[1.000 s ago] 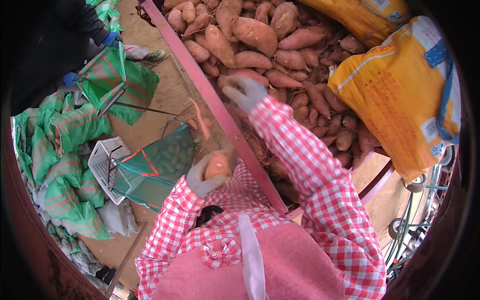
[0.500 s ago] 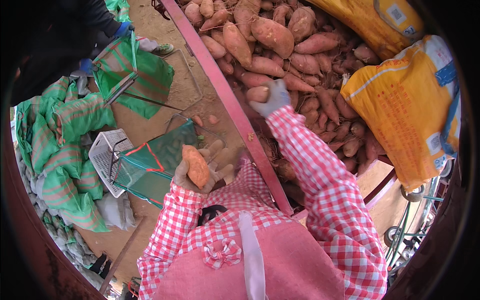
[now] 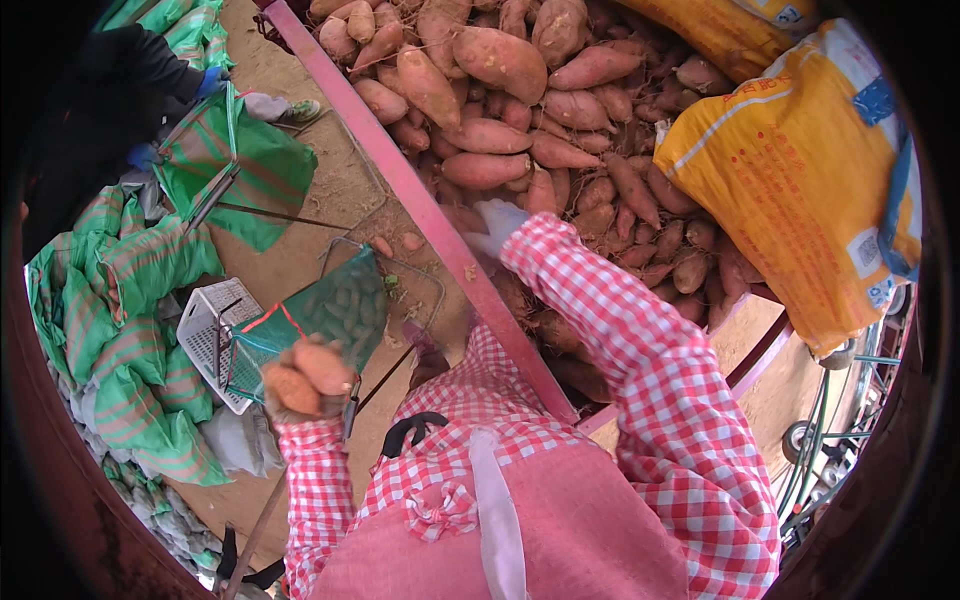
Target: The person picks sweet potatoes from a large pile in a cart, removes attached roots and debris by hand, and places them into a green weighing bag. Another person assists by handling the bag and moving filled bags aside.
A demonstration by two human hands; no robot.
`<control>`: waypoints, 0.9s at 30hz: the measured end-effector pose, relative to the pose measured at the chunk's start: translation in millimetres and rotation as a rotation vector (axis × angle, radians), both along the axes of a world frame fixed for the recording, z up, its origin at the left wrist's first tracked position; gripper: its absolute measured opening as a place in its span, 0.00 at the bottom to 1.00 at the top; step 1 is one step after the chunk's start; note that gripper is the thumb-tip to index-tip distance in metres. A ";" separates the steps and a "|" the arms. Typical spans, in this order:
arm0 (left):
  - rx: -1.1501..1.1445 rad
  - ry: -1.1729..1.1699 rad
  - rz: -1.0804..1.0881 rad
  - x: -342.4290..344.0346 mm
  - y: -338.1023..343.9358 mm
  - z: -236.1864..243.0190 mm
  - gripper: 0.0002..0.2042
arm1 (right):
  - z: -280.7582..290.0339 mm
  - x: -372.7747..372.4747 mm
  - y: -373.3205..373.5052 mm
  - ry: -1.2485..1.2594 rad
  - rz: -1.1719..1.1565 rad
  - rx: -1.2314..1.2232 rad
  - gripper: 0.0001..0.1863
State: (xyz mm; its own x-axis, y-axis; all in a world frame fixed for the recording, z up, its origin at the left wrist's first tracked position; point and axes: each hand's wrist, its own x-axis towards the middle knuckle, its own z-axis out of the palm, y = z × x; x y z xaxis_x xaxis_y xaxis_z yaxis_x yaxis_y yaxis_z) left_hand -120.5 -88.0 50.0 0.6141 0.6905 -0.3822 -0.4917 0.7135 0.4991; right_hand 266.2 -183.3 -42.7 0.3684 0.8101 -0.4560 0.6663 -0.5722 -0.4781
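Note:
My gloved left hand [image 3: 297, 405] is raised in front of a green mesh bag, blurred by motion. Two sweet potatoes, one pinkish [image 3: 324, 367] and one more orange [image 3: 290, 388], rest in its grip. My right hand [image 3: 493, 226], in a pale glove, reaches over the pink metal rail [image 3: 440, 228] into a large heap of sweet potatoes [image 3: 487, 170]. Its fingers are smeared and partly hidden, close to a blurred reddish sweet potato; whether they hold it is unclear. The green mesh bag [image 3: 350, 305], with a red tie, contains several roundish things.
A white plastic crate [image 3: 213, 310] stands left of the mesh bag. Full green striped sacks [image 3: 130, 370] lie further left. At upper left a person in dark clothes with blue gloves holds a green bag [image 3: 240, 165]. Yellow sacks [image 3: 785, 165] lie right of the heap, near cart wheels [image 3: 797, 440].
My left hand has moved left and toward me, and now carries two sweet potatoes instead of one. My right hand has shifted left toward the rail; the sweet potato seen in it is gone from that spot.

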 end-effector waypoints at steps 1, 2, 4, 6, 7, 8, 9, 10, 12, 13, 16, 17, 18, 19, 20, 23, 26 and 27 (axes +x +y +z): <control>-0.003 0.076 0.024 -27.0 4.5 -6.4 0.30 | -16.8 -2.4 7.7 -0.020 -0.024 0.007 0.35; -0.016 0.174 0.071 -54.7 9.6 -13.1 0.32 | -30.8 -5.8 14.8 -0.042 -0.049 -0.059 0.36; -0.060 0.387 0.145 -106.7 23.0 -29.0 0.35 | -51.7 -12.9 28.6 -0.077 -0.096 -0.177 0.37; -0.208 0.764 0.215 -142.3 38.8 -52.1 0.38 | -61.8 -16.3 32.7 -0.045 -0.126 -0.200 0.37; -0.234 0.817 0.233 -153.3 40.6 -61.7 0.40 | -63.5 -15.3 33.9 -0.019 -0.127 -0.194 0.37; -0.283 0.903 0.265 -158.3 40.8 -70.1 0.41 | -62.9 -11.4 32.7 0.011 -0.123 -0.185 0.37; -0.360 0.984 0.369 -157.2 38.2 -76.8 0.42 | -59.9 -6.7 30.4 0.064 -0.117 -0.163 0.37; -0.305 0.860 0.312 -150.5 34.3 -80.0 0.41 | -54.6 0.3 25.5 0.134 -0.110 -0.132 0.37; -0.241 0.636 0.201 -120.4 26.2 -76.6 0.39 | -38.4 12.6 15.0 0.316 -0.102 -0.061 0.37; -0.213 0.451 0.103 -98.5 22.3 -71.5 0.36 | -29.0 18.0 7.3 0.401 -0.094 -0.036 0.37; -0.146 0.437 -0.102 -17.1 16.1 -45.4 0.36 | -2.2 29.5 -19.7 0.463 -0.036 -0.001 0.33; -0.103 0.366 -0.199 10.4 14.6 -35.1 0.36 | 2.6 31.0 -26.5 0.438 0.007 0.035 0.33; -0.081 0.286 -0.278 36.2 11.0 -25.6 0.37 | 4.9 30.7 -32.8 0.422 0.074 0.037 0.32; -0.046 0.196 -0.360 58.6 7.4 -16.3 0.39 | 4.9 32.2 -37.3 0.445 0.043 -0.013 0.32; -0.048 0.184 -0.424 77.7 4.9 -8.2 0.39 | 2.7 33.5 -41.1 0.420 0.051 -0.028 0.32; -0.030 0.103 -0.576 113.6 -1.6 4.8 0.41 | -7.3 47.5 -54.6 0.505 0.071 -0.044 0.31; -0.038 0.015 -0.604 124.7 -7.2 2.5 0.43 | -3.2 69.6 -79.2 0.828 -0.131 0.068 0.30; -0.033 -0.012 -0.611 127.7 -8.1 -0.4 0.43 | 4.2 77.5 -87.7 0.941 -0.266 0.109 0.29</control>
State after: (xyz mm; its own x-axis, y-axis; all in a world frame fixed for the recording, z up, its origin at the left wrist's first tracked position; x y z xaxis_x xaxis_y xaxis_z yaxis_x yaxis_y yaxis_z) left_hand 7.2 -96.1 49.6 0.8997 0.1997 -0.3882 0.0062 0.8833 0.4687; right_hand 343.6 -271.0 -38.5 0.0696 0.8084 -0.5846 -0.1581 -0.5696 -0.8065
